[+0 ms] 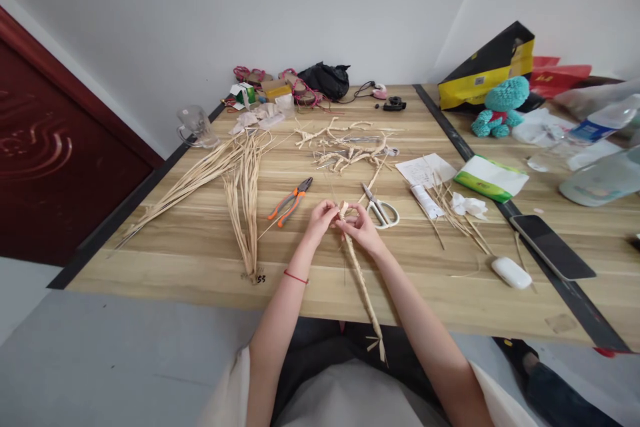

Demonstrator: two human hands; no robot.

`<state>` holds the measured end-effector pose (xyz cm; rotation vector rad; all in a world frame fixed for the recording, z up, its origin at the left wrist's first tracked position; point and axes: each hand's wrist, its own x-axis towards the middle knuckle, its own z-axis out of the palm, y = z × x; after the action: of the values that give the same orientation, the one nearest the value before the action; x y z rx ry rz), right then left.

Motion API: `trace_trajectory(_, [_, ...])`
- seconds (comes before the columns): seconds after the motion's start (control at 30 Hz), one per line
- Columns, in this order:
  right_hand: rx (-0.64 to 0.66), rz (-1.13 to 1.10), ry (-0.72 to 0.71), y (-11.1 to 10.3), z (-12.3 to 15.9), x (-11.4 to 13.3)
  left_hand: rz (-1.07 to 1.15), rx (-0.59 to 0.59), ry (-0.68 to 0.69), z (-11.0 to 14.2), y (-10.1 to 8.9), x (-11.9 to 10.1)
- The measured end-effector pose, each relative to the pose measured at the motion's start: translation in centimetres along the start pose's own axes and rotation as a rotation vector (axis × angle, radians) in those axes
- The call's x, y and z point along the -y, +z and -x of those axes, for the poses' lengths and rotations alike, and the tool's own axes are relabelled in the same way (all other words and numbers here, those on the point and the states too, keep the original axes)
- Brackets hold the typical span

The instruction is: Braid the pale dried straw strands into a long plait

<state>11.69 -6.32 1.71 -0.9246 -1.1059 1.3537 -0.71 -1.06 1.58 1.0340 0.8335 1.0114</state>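
Both my hands are together over the middle of the table, closed around the upper end of a straw-coloured wrapped stalk [358, 273]. My left hand [324, 219] pinches at its top from the left. From the right, my right hand [361, 229] grips just below that top. The stalk slants down past the table's front edge, its lower tip frayed into loose strips. Beside my right hand lie white-handled scissors [382, 208], and orange-handled pliers [291, 201] lie left of my left hand. Fine details between my fingertips are too small to make out.
Bundles of long straw strips [245, 193] lie on the left. Behind my hands are branching wrapped pieces [350, 150]. A glass mug [196, 125] stands back left. To the right are a phone [553, 247], a white case [511, 272], a tissue pack [491, 177] and a turquoise doll [501, 107].
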Motion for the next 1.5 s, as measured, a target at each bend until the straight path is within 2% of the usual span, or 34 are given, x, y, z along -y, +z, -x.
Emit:
trace_trajectory(0.23, [-0.18, 0.107, -0.011, -0.4, -0.6, -1.1, -0.021, 0.008, 0.013, 0.1, 0.1, 0.1])
trace_trajectory(0.37, [-0.171, 0.102, -0.012, -0.6, -0.4, -1.0, 0.009, 0.037, 0.003, 0.1, 0.2, 0.1])
trace_trajectory(0.53, [-0.183, 0.116, -0.009, -0.8, -0.4, -1.1, -0.032, 0.011, 0.004, 0.0, 0.2, 0.1])
trace_trajectory(0.83, [-0.244, 0.084, -0.07, -1.4, -0.9, -1.3, 0.088, -0.089, 0.004, -0.2, 0.2, -0.1])
trace_trajectory(0.9, [-0.292, 0.09, -0.077, -1.6, -0.9, -1.2, 0.11, -0.063, 0.01, 0.0, 0.2, -0.1])
trace_trajectory(1.13, [-0.38, 0.036, -0.093, -2.1, -1.0, -0.7, 0.095, 0.158, 0.004, 0.5, 0.5, 0.4])
trace_trajectory(1.37, [-0.423, 0.014, -0.092, -2.2, -1.1, -0.7, 0.04, 0.158, 0.012, 0.1, -0.2, 0.9])
trace_trajectory(1.5, [-0.392, -0.014, -0.07, -1.8, -1.1, -0.4, 0.036, 0.14, 0.03, 0.0, -0.9, 0.7])
